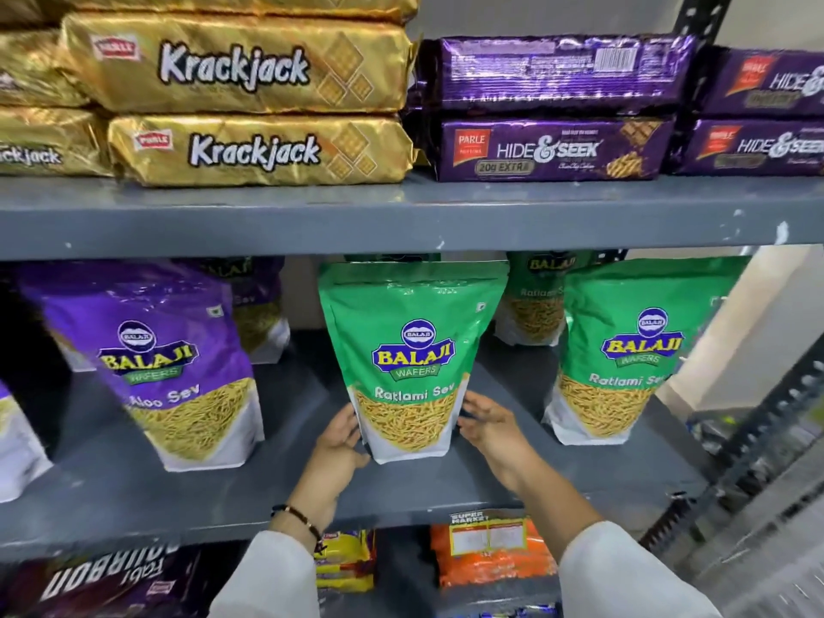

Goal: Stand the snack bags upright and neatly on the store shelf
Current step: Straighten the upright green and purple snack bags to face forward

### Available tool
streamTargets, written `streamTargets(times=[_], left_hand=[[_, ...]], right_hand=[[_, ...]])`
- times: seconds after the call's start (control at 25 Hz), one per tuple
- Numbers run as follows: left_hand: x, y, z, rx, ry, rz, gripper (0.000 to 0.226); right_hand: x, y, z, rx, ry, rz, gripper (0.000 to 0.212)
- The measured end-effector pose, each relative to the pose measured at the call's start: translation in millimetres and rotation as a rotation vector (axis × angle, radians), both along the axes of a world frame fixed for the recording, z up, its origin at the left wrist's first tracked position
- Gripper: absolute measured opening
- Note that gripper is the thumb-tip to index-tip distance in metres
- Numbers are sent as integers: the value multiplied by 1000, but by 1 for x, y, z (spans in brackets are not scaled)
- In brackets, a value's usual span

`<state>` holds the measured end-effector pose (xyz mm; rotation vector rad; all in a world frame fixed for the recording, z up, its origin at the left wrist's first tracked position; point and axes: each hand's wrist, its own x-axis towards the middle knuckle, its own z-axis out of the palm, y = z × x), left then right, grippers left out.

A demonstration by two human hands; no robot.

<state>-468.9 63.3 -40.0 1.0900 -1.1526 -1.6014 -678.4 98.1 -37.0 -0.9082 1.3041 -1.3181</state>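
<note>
A green Ratlami Sev bag stands upright in the middle of the grey middle shelf. My left hand touches its lower left edge with fingers curled. My right hand rests against its lower right edge, fingers spread. A second green Ratlami Sev bag stands upright to the right, with another green bag behind. A purple Aloo Sev bag stands tilted at the left, with a further purple bag behind it.
Gold Krackjack packs and purple Hide & Seek packs lie stacked on the upper shelf. Below are an orange pack, yellow packs and a dark Bourbon pack. A black perforated upright frames the right side.
</note>
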Motion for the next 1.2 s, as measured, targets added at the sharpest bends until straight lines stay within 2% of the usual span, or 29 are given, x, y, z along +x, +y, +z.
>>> streamTargets(times=[0.24, 0.6, 0.64, 0.72, 0.8, 0.84, 0.92, 1.04, 1.2], left_hand=[[-5, 0, 0, 7, -33, -11, 80], [-8, 3, 3, -6, -68, -29, 81], [-7, 2, 3, -5, -73, -25, 83], [-2, 1, 4, -27, -92, 30, 85], [12, -1, 6, -96, -104, 136, 76], [23, -2, 9, -135, -102, 179, 67], [57, -6, 17, -143, -57, 259, 56], [125, -3, 32, -195, 13, 431, 45], [213, -12, 30, -121, 81, 584, 44]], right_hand=[[0, 3, 0, 13, -8, -6, 64], [-2, 6, 3, 54, -19, -34, 64], [-2, 6, 1, 50, -18, -72, 62], [1, 7, -2, 0, -58, -325, 50], [12, 12, 7, -104, -186, -583, 38], [20, 14, 14, -139, -221, -632, 37], [49, 18, 26, -162, -228, -596, 37], [110, 9, 41, -192, -257, -414, 35], [181, -20, 34, -45, -341, -217, 35]])
